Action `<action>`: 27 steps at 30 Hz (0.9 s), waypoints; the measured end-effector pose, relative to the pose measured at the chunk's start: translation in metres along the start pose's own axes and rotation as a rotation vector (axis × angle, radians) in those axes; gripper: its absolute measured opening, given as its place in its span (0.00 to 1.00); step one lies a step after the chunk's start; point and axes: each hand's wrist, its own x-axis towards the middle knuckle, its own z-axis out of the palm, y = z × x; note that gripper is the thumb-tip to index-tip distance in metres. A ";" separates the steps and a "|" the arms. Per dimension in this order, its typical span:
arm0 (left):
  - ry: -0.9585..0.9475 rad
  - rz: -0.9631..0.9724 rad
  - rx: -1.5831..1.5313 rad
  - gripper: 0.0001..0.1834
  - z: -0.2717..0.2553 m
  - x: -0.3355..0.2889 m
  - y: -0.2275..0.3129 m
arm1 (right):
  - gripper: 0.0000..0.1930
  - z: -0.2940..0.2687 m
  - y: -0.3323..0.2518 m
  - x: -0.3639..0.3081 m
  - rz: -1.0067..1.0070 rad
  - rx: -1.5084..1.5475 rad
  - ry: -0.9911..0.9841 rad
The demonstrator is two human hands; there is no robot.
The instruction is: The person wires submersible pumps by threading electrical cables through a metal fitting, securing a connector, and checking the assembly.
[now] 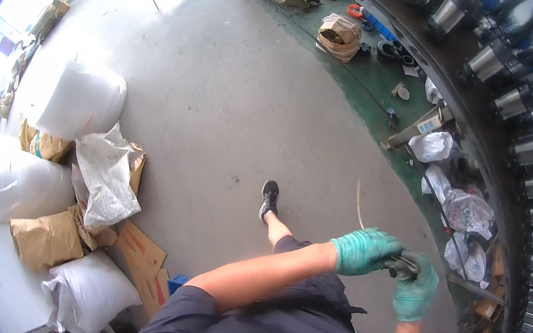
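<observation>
Both my hands wear green knit gloves and meet in front of me, right of my body. My left hand (368,252) is closed, its fingers pointing right. A thin, pale, slightly curved strip (359,199) sticks up from behind that hand, apparently held in it. My right hand (416,288) is raised with fingers curled towards the left one. Between the two hands shows a small dark grey piece (403,264) with a metallic shine. Its kind is unclear, and the fingers and dark glove palms partly hide it.
To my right curves a long rack (456,113) of silver and black cylindrical parts, with plastic bags (468,212) below it. An open sack (338,37) stands farther off on green floor. At left, wrapped rolls (82,99), a white sack (89,295) and cardboard (140,248) are piled.
</observation>
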 end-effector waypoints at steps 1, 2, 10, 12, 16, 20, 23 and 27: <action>-0.012 -0.041 -0.030 0.14 -0.025 -0.001 -0.009 | 0.14 0.015 -0.002 0.020 -0.033 -0.034 -0.015; -0.057 -0.121 -0.049 0.14 -0.058 0.001 -0.016 | 0.11 0.032 0.001 0.045 -0.035 -0.052 -0.041; 0.296 -0.017 -0.244 0.09 -0.294 0.028 -0.087 | 0.15 0.172 -0.074 0.285 -0.058 0.030 -0.177; 0.382 -0.077 -0.284 0.09 -0.348 0.038 -0.111 | 0.18 0.208 -0.090 0.345 -0.037 0.160 -0.156; 0.626 -0.313 -0.395 0.14 -0.466 0.059 -0.190 | 0.23 0.275 -0.099 0.468 0.023 0.165 -0.181; 0.770 -0.318 -0.748 0.14 -0.590 0.087 -0.285 | 0.21 0.345 -0.058 0.587 0.165 0.006 -0.202; 0.872 -0.366 -0.920 0.14 -0.684 0.100 -0.357 | 0.18 0.422 -0.020 0.688 0.206 -0.096 -0.273; 1.082 -0.388 -1.127 0.16 -0.804 0.113 -0.442 | 0.15 0.530 0.030 0.841 0.285 -0.214 -0.382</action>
